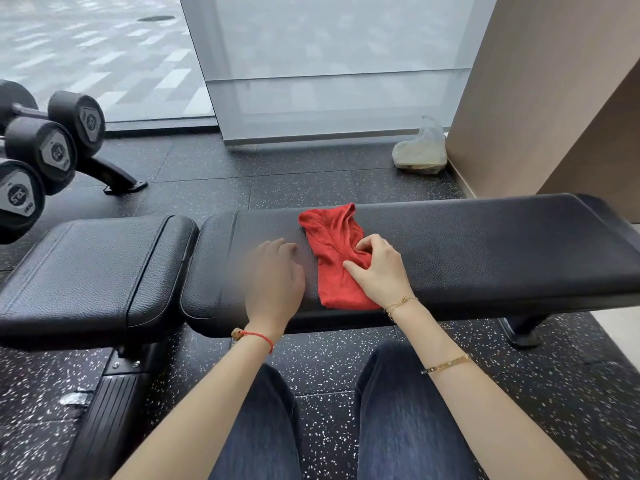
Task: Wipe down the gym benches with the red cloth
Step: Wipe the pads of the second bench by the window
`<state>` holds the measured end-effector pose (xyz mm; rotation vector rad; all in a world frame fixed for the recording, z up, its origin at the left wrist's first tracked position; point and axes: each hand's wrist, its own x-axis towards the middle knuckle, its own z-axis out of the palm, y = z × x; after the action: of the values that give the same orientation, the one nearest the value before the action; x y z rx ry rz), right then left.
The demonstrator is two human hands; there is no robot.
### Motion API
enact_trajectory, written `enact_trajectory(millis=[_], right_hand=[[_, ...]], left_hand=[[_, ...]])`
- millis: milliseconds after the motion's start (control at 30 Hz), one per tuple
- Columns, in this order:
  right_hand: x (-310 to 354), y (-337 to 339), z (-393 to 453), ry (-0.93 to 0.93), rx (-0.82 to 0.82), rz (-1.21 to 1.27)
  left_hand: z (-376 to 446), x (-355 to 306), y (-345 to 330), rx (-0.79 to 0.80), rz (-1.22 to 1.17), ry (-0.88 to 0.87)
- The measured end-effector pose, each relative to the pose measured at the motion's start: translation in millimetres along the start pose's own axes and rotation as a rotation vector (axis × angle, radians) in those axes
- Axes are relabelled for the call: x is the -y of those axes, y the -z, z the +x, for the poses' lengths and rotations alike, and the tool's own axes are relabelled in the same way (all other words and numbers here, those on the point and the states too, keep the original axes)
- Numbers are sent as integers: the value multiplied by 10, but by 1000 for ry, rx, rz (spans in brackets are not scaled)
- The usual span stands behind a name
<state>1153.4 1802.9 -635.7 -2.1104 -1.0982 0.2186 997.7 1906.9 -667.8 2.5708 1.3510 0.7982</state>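
Observation:
A black padded gym bench (485, 251) runs across the view, with a separate seat pad (90, 271) at its left end. The red cloth (332, 244) lies crumpled on the long pad near its middle. My right hand (377, 268) sits on the cloth's right side, its fingers curled and pinching a fold of the fabric. My left hand (275, 275) is blurred and rests on the pad just left of the cloth, fingers bent slightly, holding nothing.
A rack of black dumbbells (41, 150) stands at the far left. A plastic bag (420, 150) lies on the speckled floor by the tan wall (540, 98). A glass panel (329, 64) rises behind the bench. My knees are just under the bench's near edge.

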Motion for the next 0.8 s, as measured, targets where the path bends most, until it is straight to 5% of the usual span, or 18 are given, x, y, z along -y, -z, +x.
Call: enact_trajectory(millis=[800], right_hand=[[83,-40,162,22,-62,408]], left_hand=[[6,38,-25,1,-44,25]])
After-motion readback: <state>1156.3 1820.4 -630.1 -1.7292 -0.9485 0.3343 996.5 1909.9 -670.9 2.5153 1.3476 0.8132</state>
